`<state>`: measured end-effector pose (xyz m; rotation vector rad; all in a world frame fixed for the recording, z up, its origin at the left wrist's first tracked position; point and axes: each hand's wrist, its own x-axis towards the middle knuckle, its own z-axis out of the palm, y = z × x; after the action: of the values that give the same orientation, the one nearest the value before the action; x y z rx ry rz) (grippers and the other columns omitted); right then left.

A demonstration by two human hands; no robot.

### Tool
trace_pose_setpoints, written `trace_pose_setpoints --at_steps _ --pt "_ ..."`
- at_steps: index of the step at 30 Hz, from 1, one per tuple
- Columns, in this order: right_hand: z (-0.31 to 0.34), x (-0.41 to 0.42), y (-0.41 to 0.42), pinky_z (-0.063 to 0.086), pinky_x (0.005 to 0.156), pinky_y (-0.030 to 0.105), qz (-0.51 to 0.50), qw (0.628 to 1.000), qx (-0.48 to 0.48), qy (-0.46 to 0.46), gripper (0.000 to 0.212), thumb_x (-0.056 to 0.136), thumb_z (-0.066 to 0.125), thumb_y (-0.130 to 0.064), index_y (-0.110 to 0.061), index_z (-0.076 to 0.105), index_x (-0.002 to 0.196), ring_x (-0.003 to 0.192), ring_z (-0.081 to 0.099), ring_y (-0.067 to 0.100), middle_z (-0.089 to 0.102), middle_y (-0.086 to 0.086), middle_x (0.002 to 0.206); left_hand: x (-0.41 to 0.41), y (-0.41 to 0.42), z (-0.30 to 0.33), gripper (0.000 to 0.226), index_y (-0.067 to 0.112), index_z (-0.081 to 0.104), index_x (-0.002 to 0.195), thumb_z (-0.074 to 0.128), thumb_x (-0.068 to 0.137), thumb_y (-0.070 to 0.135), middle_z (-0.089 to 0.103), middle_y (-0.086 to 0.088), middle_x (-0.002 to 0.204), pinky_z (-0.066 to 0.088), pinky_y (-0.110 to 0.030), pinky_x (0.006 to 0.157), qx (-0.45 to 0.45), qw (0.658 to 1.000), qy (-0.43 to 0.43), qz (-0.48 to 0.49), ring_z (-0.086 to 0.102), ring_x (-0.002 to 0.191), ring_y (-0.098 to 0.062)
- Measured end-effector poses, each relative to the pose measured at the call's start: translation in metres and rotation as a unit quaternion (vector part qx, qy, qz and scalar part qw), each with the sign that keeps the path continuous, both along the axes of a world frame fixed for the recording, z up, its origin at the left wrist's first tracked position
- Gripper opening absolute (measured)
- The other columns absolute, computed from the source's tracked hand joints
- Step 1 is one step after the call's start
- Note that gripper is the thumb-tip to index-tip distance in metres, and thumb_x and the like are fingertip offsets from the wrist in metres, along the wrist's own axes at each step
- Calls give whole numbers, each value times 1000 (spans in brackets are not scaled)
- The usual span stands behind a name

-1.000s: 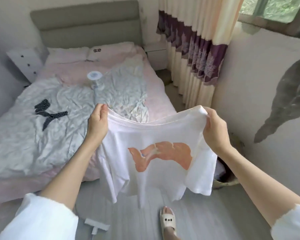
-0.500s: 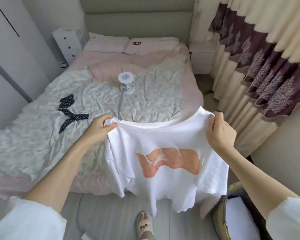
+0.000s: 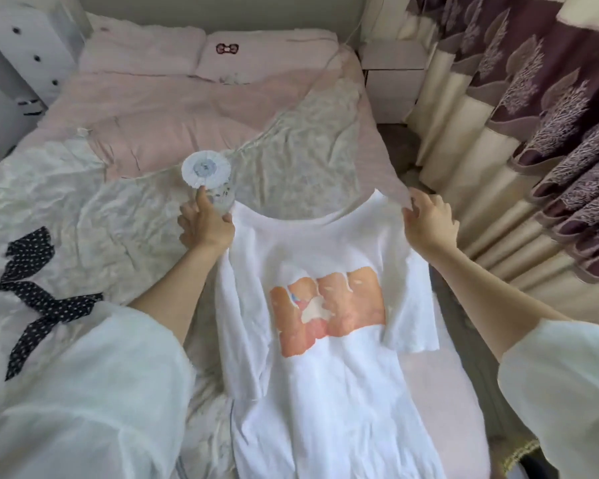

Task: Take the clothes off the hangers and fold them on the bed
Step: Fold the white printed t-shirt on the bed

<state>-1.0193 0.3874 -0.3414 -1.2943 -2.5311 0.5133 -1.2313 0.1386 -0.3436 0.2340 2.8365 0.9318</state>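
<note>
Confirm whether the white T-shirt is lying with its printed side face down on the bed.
No, the white T-shirt lies spread on the bed with its orange print facing up.

We are counting one white T-shirt (image 3: pixel 329 392) on one bed (image 3: pixel 159 112), two pink pillows (image 3: pixel 142 53), one dotted black ribbon (image 3: pixel 35 299), one small fan (image 3: pixel 206 171), and two hands (image 3: pixel 206 224).

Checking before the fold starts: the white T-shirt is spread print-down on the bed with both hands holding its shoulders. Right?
Not quite. The head view shows the white T-shirt lying print-up, its orange print facing the camera. The rest holds: it is spread on the bed, the left hand and right hand holding its shoulders.
</note>
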Motion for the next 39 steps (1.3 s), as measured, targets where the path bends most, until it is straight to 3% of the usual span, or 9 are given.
trace_pose_setpoints --at_steps 5,10,13,19,21,24,30,35,39 --pt "-107 26 12 32 108 39 -32 984 -170 -49 49 93 52 -16 -7 41 139 129 37 32 45 21 136 7 43 -95 54 14 29 143 50 95 24 23 -16 146 29 -46 106 -79 986 -117 -88 24 134 -34" --pt "-165 57 10 38 96 30 -164 923 -329 -110 39 95 50 -19 -4 50 130 119 51 32 57 17 126 21 87 -157 41 7 44 134 47 94 18 40 -19 137 37 -41 103 -83 967 -160 -181 39 127 -34" --pt "-205 67 16 46 88 39 -261 874 -401 -82 32 93 51 -31 -1 61 89 95 57 33 61 19 100 27 123 -186 38 7 46 132 46 95 16 41 -16 136 37 -36 102 -66 955 -185 -221 44 125 -30" --pt "-266 69 15 47 85 40 -485 637 -579 152 31 90 59 -32 -7 50 107 94 55 30 54 12 98 46 183 -237 35 10 48 130 44 95 13 44 -12 135 36 -28 97 -58 942 -215 -253 49 120 -25" --pt "-278 65 20 47 77 35 -504 649 -542 179 17 91 56 -20 -8 54 103 89 51 26 54 6 88 53 195 -246 35 10 49 130 45 95 13 45 -11 134 37 -29 99 -57 936 -220 -270 49 121 -23" --pt "-281 62 47 37 61 26 -467 752 -414 214 13 92 43 -8 -9 52 82 83 45 20 45 0 73 61 211 -256 36 12 50 131 46 95 14 45 -9 134 37 -32 101 -70 926 -204 -310 45 123 -25" --pt "-262 60 154 36 74 29 -351 854 -258 284 17 97 43 -21 -11 53 86 77 43 13 45 -6 74 58 261 -263 32 13 56 125 47 94 16 45 -6 130 33 -35 100 -123 919 -35 -373 36 125 -27" --pt "-294 82 178 45 96 41 -412 839 -303 186 35 97 45 -24 -3 52 123 104 54 27 58 13 113 57 302 -275 44 27 40 139 43 96 35 38 5 143 18 -37 107 -243 859 -2 -452 25 134 -20" --pt "-310 110 142 45 70 37 -465 749 -423 210 26 97 42 -26 -2 50 103 73 52 24 55 8 82 55 313 -285 45 34 47 133 40 92 52 47 3 134 12 -42 106 -329 811 30 -483 30 130 -22"
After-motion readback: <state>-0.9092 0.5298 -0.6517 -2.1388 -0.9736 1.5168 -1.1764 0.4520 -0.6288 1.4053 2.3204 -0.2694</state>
